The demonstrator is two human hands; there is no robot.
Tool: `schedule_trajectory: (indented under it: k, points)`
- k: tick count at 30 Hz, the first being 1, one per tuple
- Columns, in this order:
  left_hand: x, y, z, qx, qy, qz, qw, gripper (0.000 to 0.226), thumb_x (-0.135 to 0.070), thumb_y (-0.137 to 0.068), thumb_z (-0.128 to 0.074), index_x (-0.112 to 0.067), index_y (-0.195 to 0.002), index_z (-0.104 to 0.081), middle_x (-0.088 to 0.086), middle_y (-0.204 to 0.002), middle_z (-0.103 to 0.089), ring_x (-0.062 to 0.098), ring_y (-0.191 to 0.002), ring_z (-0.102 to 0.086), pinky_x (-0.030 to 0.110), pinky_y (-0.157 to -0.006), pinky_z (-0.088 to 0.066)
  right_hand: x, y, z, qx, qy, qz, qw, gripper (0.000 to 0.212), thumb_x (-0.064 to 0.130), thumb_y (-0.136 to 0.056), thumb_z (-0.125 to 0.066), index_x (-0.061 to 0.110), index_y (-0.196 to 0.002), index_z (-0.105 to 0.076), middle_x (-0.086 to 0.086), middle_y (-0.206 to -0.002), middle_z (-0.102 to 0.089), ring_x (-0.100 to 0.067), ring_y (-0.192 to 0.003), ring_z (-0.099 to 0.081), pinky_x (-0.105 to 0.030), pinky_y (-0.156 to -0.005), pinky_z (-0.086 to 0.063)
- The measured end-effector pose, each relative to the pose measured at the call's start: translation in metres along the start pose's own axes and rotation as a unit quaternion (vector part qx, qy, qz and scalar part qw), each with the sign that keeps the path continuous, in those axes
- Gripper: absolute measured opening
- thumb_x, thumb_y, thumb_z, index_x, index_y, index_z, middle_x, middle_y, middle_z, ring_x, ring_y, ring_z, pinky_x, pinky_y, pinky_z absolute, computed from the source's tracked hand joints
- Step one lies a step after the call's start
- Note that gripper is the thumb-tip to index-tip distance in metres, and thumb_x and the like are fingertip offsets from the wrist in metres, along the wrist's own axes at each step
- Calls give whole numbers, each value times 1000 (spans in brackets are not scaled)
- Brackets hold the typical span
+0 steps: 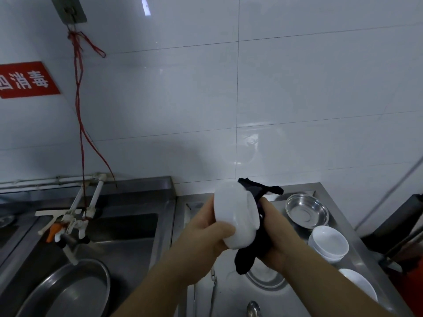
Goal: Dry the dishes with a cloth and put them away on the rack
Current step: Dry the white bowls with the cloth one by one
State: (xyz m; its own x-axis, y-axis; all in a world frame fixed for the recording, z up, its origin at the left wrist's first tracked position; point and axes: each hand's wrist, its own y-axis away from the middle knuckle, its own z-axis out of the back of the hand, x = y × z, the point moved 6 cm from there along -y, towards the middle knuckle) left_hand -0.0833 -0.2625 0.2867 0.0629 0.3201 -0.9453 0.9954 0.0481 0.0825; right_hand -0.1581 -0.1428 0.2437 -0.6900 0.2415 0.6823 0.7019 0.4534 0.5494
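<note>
My left hand (206,234) grips a white bowl (235,213), held on its side above the steel counter with its mouth turned to the right. My right hand (272,232) holds a black cloth (249,255) pressed against the bowl's mouth; the cloth's ends stick out above and hang below the bowl. The bowl's inside is hidden. No rack is in view.
On the steel counter (297,294) stand a steel dish (306,210), stacked white bowls (328,242), another white bowl (359,287), a steel plate (265,277) under my hands and a spoon (253,308). Left is a sink (128,227) with a tap (66,227) and steel basin (66,291).
</note>
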Motion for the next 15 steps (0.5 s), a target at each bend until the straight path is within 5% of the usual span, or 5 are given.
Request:
schedule_trajectory:
  k: [3,6,10,12,15]
  points:
    - [-2,-1,5,-92,69,13,993,54,-45,-80,-84,-34,-131,-69,5,-130,-73,32,-116,-70,50,-87,-65,4,5,-6,-11,7,11,1000,46,57,-93,-70,16,-109,-82,-11,-108,-81,-34,-88,-80,-41,-60,-62]
    - [-3,2,-1,-121,67,-4,990,61,-51,-71,-70,-36,-130,-67,2,-130,-72,29,-120,-69,51,-94,-63,2,8,-9,-9,-21,4,1000,44,52,-95,-69,12,-109,-82,-14,-109,-81,-37,-89,-80,-45,-63,-64]
    - [1,8,-13,-105,-57,-41,992,38,-60,-87,-60,-58,-125,-57,-23,-118,-72,5,-111,-71,22,-86,-61,-15,13,-10,3,-60,-54,997,44,46,-97,-68,8,-117,-79,-20,-110,-79,-41,-89,-79,-50,-63,-64]
    - [6,9,-19,-87,-67,-39,993,27,-58,-99,-56,-68,-124,-52,-33,-114,-70,-6,-109,-68,14,-83,-58,-23,17,-11,2,-72,-73,995,44,43,-97,-67,9,-124,-76,-20,-116,-78,-42,-98,-78,-53,-72,-65]
    - [7,9,-21,-79,-76,-33,993,38,-42,-92,-59,-72,-116,-61,-26,-119,-72,2,-114,-70,22,-87,-60,-22,19,-8,-6,-68,-59,996,47,44,-98,-65,9,-127,-74,-20,-119,-77,-40,-100,-77,-49,-73,-64]
